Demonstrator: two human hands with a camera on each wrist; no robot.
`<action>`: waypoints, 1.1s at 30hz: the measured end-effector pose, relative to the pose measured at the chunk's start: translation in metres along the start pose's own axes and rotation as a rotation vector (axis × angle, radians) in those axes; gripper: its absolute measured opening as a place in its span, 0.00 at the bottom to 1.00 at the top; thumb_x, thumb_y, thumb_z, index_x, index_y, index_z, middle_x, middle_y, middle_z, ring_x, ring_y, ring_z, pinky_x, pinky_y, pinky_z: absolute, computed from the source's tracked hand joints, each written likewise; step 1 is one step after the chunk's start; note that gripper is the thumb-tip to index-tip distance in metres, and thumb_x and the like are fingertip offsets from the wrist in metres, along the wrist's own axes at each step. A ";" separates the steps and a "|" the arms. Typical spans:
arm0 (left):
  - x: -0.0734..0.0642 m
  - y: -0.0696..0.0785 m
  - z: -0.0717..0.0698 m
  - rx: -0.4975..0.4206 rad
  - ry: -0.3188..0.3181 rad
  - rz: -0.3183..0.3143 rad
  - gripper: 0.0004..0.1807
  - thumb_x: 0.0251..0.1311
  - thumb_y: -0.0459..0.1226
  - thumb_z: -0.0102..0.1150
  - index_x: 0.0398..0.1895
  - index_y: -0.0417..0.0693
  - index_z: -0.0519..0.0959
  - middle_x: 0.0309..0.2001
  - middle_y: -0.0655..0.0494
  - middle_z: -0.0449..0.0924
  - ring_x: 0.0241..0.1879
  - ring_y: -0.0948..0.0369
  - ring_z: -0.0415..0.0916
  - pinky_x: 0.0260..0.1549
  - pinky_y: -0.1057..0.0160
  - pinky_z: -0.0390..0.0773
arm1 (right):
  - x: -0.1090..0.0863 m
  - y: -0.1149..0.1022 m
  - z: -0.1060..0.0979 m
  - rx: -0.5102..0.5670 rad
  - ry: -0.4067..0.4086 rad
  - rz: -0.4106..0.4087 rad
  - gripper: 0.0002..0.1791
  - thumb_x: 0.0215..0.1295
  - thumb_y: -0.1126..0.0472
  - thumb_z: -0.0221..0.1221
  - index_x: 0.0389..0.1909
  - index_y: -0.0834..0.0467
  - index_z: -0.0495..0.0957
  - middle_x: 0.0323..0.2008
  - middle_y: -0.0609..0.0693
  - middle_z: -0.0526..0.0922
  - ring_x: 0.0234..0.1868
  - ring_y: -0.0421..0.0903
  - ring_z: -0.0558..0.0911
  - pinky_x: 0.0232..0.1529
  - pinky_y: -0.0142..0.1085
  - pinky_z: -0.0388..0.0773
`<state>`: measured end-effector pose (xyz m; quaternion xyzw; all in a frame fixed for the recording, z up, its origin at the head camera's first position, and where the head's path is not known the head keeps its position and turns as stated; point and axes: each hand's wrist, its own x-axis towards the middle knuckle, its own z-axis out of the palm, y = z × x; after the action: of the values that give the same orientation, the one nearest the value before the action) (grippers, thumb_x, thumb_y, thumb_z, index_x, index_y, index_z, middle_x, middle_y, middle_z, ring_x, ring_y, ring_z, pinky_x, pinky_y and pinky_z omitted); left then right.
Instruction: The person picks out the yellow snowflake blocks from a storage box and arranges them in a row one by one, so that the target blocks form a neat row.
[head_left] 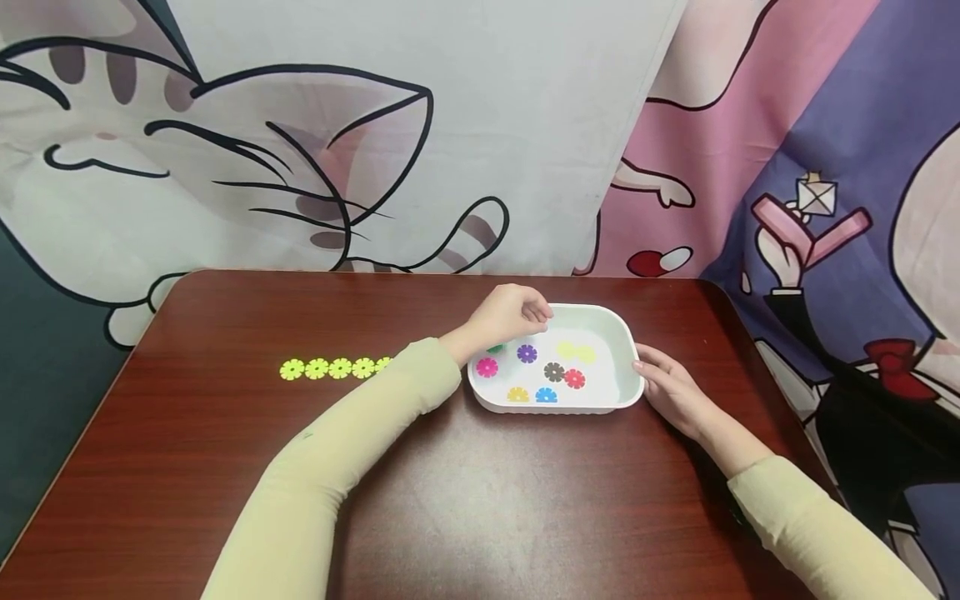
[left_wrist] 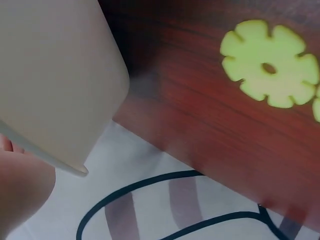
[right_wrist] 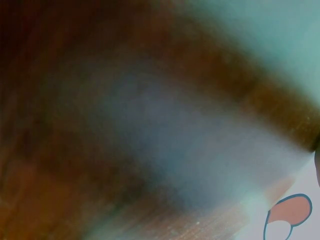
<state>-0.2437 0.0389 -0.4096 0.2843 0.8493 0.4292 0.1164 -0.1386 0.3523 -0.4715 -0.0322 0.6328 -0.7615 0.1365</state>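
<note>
A white tray (head_left: 622,387) holds several flower-shaped discs in different colours, among them a purple disc (head_left: 527,354), a red disc (head_left: 574,379) and a black disc (head_left: 554,372). My left hand (head_left: 510,315) is over the tray's back left corner, fingers bent downward; whether it pinches anything is hidden. My right hand (head_left: 671,392) grips the tray's right rim, thumb at the edge and fingers along the outer wall. Left of the tray, yellow-green discs (head_left: 317,368) lie in a row on the table, its right end covered by my left sleeve. The right wrist view is mostly blurred.
The brown table (head_left: 525,500) has its far edge just behind the tray. Beyond it hangs a cloth (head_left: 555,125) printed with cartoon figures. My left forearm (head_left: 352,442) crosses the table in front of the row.
</note>
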 end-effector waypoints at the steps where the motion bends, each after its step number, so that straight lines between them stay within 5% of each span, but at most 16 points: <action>1: 0.002 0.001 0.001 0.006 -0.018 0.003 0.10 0.65 0.31 0.72 0.48 0.40 0.88 0.44 0.48 0.91 0.45 0.56 0.88 0.49 0.68 0.86 | 0.000 0.000 0.000 0.000 0.002 0.001 0.15 0.83 0.68 0.47 0.62 0.54 0.72 0.58 0.40 0.82 0.60 0.31 0.81 0.60 0.22 0.78; 10: 0.015 0.005 0.012 0.056 -0.202 0.073 0.13 0.66 0.30 0.71 0.52 0.37 0.87 0.47 0.47 0.91 0.48 0.56 0.88 0.51 0.68 0.85 | 0.001 -0.001 0.000 -0.010 0.011 0.014 0.15 0.83 0.68 0.47 0.63 0.53 0.72 0.58 0.40 0.83 0.59 0.31 0.81 0.60 0.22 0.78; 18: 0.022 0.005 0.026 0.122 -0.281 0.117 0.13 0.65 0.29 0.71 0.52 0.36 0.86 0.48 0.45 0.90 0.49 0.54 0.87 0.52 0.69 0.84 | 0.001 -0.001 -0.001 -0.002 -0.005 0.006 0.16 0.83 0.68 0.47 0.63 0.53 0.73 0.57 0.41 0.84 0.58 0.32 0.82 0.59 0.23 0.79; 33: 0.024 -0.003 0.045 0.332 -0.243 0.202 0.16 0.65 0.32 0.71 0.55 0.42 0.87 0.55 0.50 0.89 0.59 0.56 0.83 0.67 0.63 0.76 | 0.002 0.000 -0.001 0.015 -0.006 -0.001 0.16 0.82 0.69 0.46 0.61 0.51 0.74 0.56 0.41 0.84 0.58 0.32 0.82 0.59 0.23 0.79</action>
<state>-0.2447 0.0814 -0.4381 0.4327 0.8552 0.2558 0.1261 -0.1411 0.3523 -0.4715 -0.0340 0.6266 -0.7662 0.1383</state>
